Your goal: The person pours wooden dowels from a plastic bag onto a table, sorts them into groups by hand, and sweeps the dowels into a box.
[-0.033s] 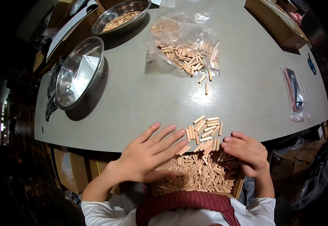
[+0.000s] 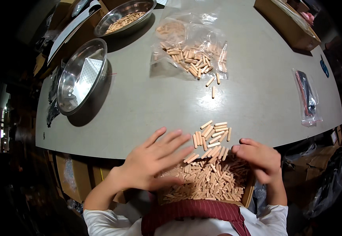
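Wooden dowels (image 2: 213,137) between both hands | left hand (image 2: 152,161) fingers spread flat | right hand (image 2: 259,159) fingers curled, touching dowels

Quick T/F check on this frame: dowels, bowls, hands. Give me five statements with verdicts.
1. The left hand lies flat, fingers spread, beside the loose dowels at the table edge. True.
2. The right hand holds a pair of scissors. False: it holds no tool and sits curled by the dowels.
3. The near bowl is full of dowels. False: no dowels in it.
4. The far bowl holds dowels. True.
5. The box under the table edge is empty. False: it is full of dowels.
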`<state>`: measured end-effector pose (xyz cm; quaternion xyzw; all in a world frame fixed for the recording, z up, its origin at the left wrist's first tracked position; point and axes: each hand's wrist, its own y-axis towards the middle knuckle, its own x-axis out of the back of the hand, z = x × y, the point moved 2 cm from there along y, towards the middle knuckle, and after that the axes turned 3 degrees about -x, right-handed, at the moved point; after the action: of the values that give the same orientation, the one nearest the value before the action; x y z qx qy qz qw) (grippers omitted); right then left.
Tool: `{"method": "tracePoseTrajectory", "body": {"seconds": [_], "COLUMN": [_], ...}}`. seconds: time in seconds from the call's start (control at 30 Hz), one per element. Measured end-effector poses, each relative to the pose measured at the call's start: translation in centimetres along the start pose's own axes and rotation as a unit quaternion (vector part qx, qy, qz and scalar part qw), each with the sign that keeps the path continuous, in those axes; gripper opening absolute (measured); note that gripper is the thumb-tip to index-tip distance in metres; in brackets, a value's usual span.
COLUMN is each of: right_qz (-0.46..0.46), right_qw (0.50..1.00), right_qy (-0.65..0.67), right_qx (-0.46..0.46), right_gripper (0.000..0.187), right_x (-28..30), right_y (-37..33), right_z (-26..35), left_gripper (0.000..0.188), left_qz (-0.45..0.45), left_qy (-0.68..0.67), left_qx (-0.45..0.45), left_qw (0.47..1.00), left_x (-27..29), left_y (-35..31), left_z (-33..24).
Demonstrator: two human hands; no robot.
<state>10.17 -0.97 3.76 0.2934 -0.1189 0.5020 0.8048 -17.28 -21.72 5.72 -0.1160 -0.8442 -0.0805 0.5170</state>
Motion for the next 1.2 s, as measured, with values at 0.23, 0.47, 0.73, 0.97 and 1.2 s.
{"method": "tracePoseTrajectory", "body": {"seconds": [0.23,0.47,0.73,0.97,1.2], "right_qz": [0.035,0.134,0.121,0.007,-0.13], "right_qw": [0.984,0.979,0.987,0.986,0.953], "right_qy": [-0.17,-0.153,0.014,-0.161,-0.258], "right_qx": [-0.044,-0.006,-0.1,0.049,0.089], "right_gripper": [0.073,0.09,0.062,0.053,0.043], "right_x": [-1.0,-1.0,0.5,-3.1,-8.4], "right_y": [4.2,3.5,2.9,13.9,26.9], "right_z": [-1.3,-0.7,-1.6,-5.3,-13.6], "left_gripper": [0.117,0.111,0.087,0.089,0.065], "left_qz": [0.009,0.037,0.037,-0.304,-0.372], "left_qy": [0.099,0.092,0.01,0.034,-0.079], "left_qx": [0.005,-0.099,-0.068,0.13,0.149], "left_qw": [0.995,0.99,0.997,0.943,0.913], "left_x": [0.5,-0.3,-0.7,1.7,2.8], "left_y": [5.7,7.4,3.9,10.2,14.3], "left_z": [1.9,1.0,1.2,13.3,21.4]}}
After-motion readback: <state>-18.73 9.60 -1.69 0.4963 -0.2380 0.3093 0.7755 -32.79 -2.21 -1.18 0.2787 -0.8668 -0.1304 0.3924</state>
